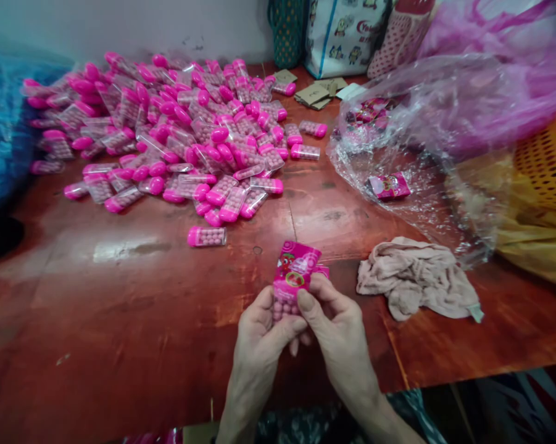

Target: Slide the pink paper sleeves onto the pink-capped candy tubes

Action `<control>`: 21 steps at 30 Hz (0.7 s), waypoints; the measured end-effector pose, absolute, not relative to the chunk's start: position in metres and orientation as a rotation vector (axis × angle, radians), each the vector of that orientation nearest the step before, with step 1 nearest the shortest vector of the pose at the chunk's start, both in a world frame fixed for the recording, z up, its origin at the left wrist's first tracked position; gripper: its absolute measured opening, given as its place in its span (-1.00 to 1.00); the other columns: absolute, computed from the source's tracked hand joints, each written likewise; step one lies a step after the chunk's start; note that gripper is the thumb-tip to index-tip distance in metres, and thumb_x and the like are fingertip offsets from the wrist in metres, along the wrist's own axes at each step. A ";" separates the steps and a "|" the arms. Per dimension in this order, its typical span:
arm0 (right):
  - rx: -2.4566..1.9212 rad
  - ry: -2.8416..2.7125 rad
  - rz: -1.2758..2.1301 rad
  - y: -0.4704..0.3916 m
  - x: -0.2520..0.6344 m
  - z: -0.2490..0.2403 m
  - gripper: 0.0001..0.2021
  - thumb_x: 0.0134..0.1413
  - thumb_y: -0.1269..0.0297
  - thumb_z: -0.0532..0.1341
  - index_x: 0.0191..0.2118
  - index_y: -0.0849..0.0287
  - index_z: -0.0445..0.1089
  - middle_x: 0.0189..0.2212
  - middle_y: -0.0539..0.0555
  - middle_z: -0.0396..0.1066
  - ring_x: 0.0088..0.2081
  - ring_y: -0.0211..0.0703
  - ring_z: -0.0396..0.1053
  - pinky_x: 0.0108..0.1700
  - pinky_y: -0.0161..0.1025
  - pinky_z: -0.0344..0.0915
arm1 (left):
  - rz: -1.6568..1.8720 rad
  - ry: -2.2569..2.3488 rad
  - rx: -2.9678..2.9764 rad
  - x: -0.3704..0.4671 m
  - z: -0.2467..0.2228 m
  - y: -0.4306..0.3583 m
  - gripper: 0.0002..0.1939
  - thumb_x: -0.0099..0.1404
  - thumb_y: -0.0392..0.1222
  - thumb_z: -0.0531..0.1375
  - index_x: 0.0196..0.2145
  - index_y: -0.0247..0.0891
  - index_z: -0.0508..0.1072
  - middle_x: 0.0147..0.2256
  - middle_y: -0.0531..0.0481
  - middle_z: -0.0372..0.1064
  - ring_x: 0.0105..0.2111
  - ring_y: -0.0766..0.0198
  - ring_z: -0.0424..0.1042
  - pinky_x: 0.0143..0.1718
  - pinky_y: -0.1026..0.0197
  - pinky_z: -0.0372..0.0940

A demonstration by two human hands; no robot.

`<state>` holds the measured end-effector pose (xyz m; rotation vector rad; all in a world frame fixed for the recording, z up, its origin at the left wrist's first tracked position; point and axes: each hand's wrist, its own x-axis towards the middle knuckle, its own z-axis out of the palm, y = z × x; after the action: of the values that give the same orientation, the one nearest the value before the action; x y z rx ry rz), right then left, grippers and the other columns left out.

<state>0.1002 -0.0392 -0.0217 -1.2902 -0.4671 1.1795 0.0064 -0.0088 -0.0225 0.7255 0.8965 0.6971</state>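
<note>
Between my two hands, above the front part of the table, is a small clear candy container (283, 309) filled with pink balls. A printed pink label sleeve (297, 262) with a strawberry picture covers its upper part. My left hand (262, 336) grips the container from the left, thumb across its lower front. My right hand (336, 324) pinches the label sleeve's right side between thumb and fingers. A bit of another pink label shows behind my right fingers. One capped candy container (207, 237) lies alone beyond my hands.
A big heap of pink-capped candy containers (180, 135) covers the back left. On the right are a crumpled cloth (416, 277), a clear plastic bag (426, 160) with pink labels (389, 185), and an orange basket (548, 160). A blue bag (4, 129) stands at the left edge.
</note>
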 end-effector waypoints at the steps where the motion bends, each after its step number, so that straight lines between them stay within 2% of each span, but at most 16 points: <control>1: -1.260 -0.454 1.227 -0.038 0.104 -0.022 -0.85 0.06 0.20 0.24 -0.34 0.17 0.45 -0.47 -0.02 0.35 -0.59 -0.38 0.24 -0.67 -0.47 0.19 | 0.648 0.911 0.764 0.004 -0.024 -0.008 -0.85 0.12 -0.38 0.24 -0.30 -0.29 0.43 -0.57 0.11 0.36 -0.62 0.47 0.27 -0.62 0.45 0.17; 6: -1.199 -0.405 1.330 -0.035 0.115 -0.020 -0.83 0.03 0.19 0.26 -0.41 0.20 0.44 -0.65 -0.11 0.27 -0.73 -0.45 0.12 -0.74 -0.48 0.16 | 0.547 0.898 0.837 -0.002 -0.032 -0.011 -0.87 0.16 -0.32 0.22 -0.28 -0.32 0.45 -0.51 0.04 0.40 -0.53 0.43 0.31 -0.47 0.39 0.22; 10: -1.286 -0.391 1.229 -0.037 0.105 -0.021 -0.84 0.01 0.20 0.28 -0.44 0.20 0.44 -0.64 -0.11 0.26 -0.76 -0.47 0.12 -0.75 -0.48 0.13 | 0.595 0.904 0.820 -0.001 -0.029 -0.015 -0.89 0.23 -0.25 0.17 -0.27 -0.30 0.44 -0.56 0.07 0.36 -0.61 0.48 0.24 -0.53 0.41 0.15; 14: -1.375 -0.440 1.129 -0.042 0.097 -0.022 -0.88 -0.01 0.24 0.29 -0.38 0.19 0.47 -0.56 -0.07 0.34 -0.73 -0.46 0.15 -0.75 -0.47 0.13 | 0.643 0.912 0.727 0.003 -0.022 -0.016 -0.88 0.20 -0.20 0.19 -0.33 -0.31 0.43 -0.59 0.09 0.30 -0.66 0.51 0.17 -0.64 0.44 0.05; 16: -1.344 -0.456 1.170 -0.044 0.100 -0.021 -0.87 -0.02 0.26 0.30 -0.32 0.16 0.48 -0.52 -0.05 0.40 -0.67 -0.41 0.26 -0.68 -0.47 0.23 | 0.638 0.919 0.731 0.004 -0.020 -0.015 -0.85 0.19 -0.17 0.20 -0.33 -0.32 0.43 -0.60 0.09 0.28 -0.68 0.51 0.13 -0.67 0.43 0.01; 18: -1.301 -0.452 1.226 -0.044 0.107 -0.019 -0.84 -0.06 0.29 0.33 -0.28 0.15 0.47 -0.48 -0.04 0.46 -0.53 -0.33 0.39 -0.52 -0.45 0.35 | 0.572 0.927 0.788 0.004 -0.020 -0.014 -0.84 0.20 -0.15 0.19 -0.33 -0.33 0.41 -0.64 0.10 0.25 -0.71 0.52 0.08 -0.70 0.43 -0.05; 20: -1.254 -0.425 1.254 -0.043 0.115 -0.018 -0.88 -0.07 0.31 0.34 -0.34 0.16 0.47 -0.49 -0.03 0.49 -0.47 -0.30 0.43 -0.42 -0.43 0.38 | 0.503 0.937 0.845 0.005 -0.019 -0.013 -0.85 0.20 -0.16 0.18 -0.36 -0.32 0.40 -0.65 0.11 0.24 -0.72 0.53 0.07 -0.71 0.43 -0.08; 21: -1.232 -0.404 1.261 -0.042 0.117 -0.018 -0.91 -0.06 0.30 0.33 -0.38 0.18 0.46 -0.51 -0.03 0.49 -0.50 -0.31 0.42 -0.44 -0.43 0.38 | 0.483 0.939 0.867 0.006 -0.019 -0.013 -0.86 0.21 -0.17 0.18 -0.37 -0.32 0.40 -0.63 0.10 0.25 -0.71 0.53 0.10 -0.71 0.43 -0.07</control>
<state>0.1172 -0.0415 -0.0182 -1.2319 -0.4038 1.2608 0.0057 -0.0128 -0.0187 0.8666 0.9390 0.4826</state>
